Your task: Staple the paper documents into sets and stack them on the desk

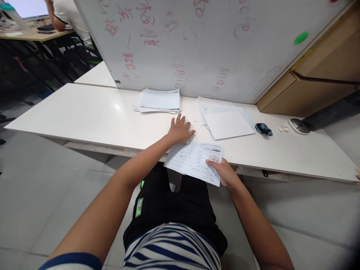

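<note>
My right hand (225, 172) grips the right end of a printed paper form (194, 161), its thumb lying on top near a round red stamp. The form juts over the table's front edge. My left hand (180, 129) lies open with fingers spread, just beyond the form's far edge and near the tabletop. Past its fingertips is a stack of paper forms (159, 100), set against the whiteboard. Further right, loose white sheets (229, 122) overlap one another on the table.
The white table (98, 116) runs across in front of me, with a whiteboard (180, 48) standing behind it. At right are a dark blue bundle (263, 129), a small white item (283, 129), a computer mouse (299, 126) and cardboard boxes (315, 90). Another person (70, 18) sits at the upper left.
</note>
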`<act>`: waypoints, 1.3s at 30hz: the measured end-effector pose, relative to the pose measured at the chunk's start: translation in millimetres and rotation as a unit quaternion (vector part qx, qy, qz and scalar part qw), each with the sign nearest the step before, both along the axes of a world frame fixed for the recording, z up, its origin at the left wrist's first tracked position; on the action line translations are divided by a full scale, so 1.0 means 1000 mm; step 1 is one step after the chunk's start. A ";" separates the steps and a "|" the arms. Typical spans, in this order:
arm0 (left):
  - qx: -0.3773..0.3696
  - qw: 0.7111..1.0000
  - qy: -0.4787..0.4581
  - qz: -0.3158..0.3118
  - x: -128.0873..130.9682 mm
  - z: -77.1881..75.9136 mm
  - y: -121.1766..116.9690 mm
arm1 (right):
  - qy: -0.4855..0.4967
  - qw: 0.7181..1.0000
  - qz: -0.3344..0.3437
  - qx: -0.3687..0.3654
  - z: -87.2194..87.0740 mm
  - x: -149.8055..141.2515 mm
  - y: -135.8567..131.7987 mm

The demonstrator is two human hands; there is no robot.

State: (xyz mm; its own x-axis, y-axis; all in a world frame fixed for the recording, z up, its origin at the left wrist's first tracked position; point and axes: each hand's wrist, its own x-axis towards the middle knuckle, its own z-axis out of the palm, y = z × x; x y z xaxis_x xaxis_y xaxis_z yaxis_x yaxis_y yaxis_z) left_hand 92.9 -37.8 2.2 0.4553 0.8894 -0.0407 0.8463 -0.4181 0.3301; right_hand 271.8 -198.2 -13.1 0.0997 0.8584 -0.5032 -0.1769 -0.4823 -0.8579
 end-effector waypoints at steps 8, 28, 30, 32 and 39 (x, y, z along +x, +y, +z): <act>0.002 0.995 -0.097 0.016 -0.012 0.003 0.004 | -0.008 0.998 0.008 0.056 -0.004 0.005 -0.008; -0.042 0.967 -0.217 0.124 -0.022 0.007 0.009 | -0.066 0.996 -0.013 0.066 0.034 0.085 -0.081; -0.041 0.967 -0.219 0.127 -0.022 0.008 0.009 | -0.064 0.994 -0.020 0.081 0.035 0.084 -0.080; -0.035 0.966 -0.220 0.130 -0.023 0.009 0.009 | -0.064 0.993 -0.029 0.091 0.036 0.085 -0.079; -0.055 0.945 -0.288 0.142 -0.028 0.011 0.007 | -0.065 0.993 -0.044 0.094 0.037 0.088 -0.075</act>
